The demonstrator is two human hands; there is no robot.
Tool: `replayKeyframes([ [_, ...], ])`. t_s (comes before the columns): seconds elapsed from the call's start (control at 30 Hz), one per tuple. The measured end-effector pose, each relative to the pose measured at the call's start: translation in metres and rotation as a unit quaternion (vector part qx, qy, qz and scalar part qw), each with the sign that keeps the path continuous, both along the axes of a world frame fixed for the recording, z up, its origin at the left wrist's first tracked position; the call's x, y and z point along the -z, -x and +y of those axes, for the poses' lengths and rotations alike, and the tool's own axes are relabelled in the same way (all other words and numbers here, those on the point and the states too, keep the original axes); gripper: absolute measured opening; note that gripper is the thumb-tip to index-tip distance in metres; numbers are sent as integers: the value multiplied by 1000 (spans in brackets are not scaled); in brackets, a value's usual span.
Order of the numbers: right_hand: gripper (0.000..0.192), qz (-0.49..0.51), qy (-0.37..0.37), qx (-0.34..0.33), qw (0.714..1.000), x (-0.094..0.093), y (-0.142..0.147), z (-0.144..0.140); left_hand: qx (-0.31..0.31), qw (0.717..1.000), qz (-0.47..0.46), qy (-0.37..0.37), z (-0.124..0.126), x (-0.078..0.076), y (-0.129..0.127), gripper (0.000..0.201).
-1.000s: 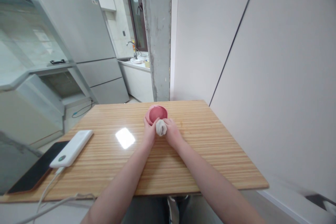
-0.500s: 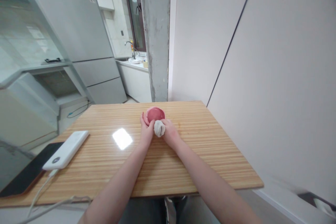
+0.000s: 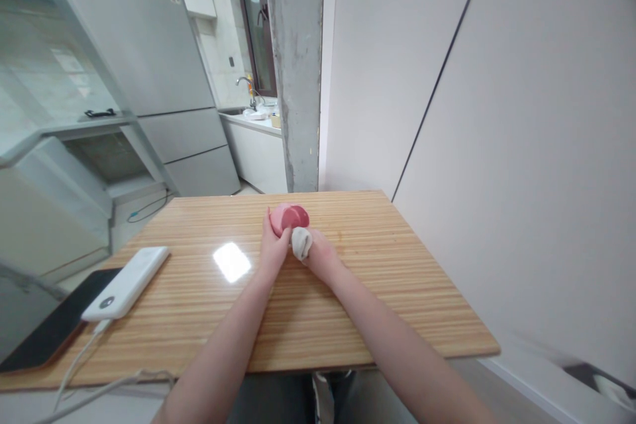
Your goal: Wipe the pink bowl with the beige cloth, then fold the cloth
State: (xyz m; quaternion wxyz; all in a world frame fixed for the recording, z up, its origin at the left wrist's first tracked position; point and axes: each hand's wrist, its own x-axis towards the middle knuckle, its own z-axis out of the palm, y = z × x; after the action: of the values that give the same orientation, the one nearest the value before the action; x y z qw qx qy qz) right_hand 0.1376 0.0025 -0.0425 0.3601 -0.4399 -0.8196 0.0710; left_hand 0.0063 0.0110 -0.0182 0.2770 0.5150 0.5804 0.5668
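Risks slipping from the left hand (image 3: 272,248), fingers curled round the tilted pink bowl (image 3: 288,217) above the far table (image 3: 397,291), should the right hand (image 3: 320,256), clenching the white cloth (image 3: 301,242), press too hard.

Both bare forearms reach forward from the lower edge of the view and converge toward the middle, the elbows apart and the wrists close together. The left hand (image 3: 273,248) stands on its edge, palm turned inward, its fingers curled up and round a pink bowl (image 3: 288,217) that it grips from the left side. The right hand (image 3: 320,253) lies just beside it, knuckles up, its fingers closed round a bunched white cloth (image 3: 301,242) pressed against the bowl. The two hands almost touch at the thumbs.
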Motion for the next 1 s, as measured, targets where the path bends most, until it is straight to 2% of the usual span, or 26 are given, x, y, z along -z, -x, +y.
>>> replayKeyframes([
  [0.1, 41, 29, -16, 39, 999, -8, -3, -5, -25, 999, 31, -9, 2, -2, 14, 74],
  [0.2, 36, 29, -76, 104, 991, -18, -9, -10, -22, 999, 31, -8, 1, -5, 16, 65],
  [0.23, 34, 11, -89, 97, 991, -20, -10, -11, -15, 999, 32, -4, 0, -6, 15, 62],
  [0.3, 27, -41, -90, 36, 994, -21, -8, -11, -5, 999, 38, -3, -1, -7, 13, 61],
  [0.4, 24, -100, -74, -57, 991, -16, -1, -9, -10, 999, 35, 1, -1, -9, 14, 71],
  [0.43, 22, -108, -69, -59, 990, -14, 1, -8, -12, 1000, 24, 10, 0, -10, 14, 75],
  [0.53, 14, -114, -53, -7, 992, -10, 5, -3, -2, 999, -21, 42, 0, -13, 10, 77],
  [0.6, 17, -114, -43, 17, 992, -9, 3, -1, 8, 999, -38, 36, -3, -14, 2, 75],
  [0.77, 16, -121, -30, 3, 992, -9, -3, -1, 25, 998, -54, 13, -11, -14, -12, 74],
  [0.9, 19, -105, -59, -33, 992, -15, -3, -3, 10, 1000, -15, 13, -3, -18, 6, 57],
  [1.0, 18, -93, -75, -39, 992, -16, -5, -2, 19, 999, -31, 38, 1, -20, 13, 63],
])
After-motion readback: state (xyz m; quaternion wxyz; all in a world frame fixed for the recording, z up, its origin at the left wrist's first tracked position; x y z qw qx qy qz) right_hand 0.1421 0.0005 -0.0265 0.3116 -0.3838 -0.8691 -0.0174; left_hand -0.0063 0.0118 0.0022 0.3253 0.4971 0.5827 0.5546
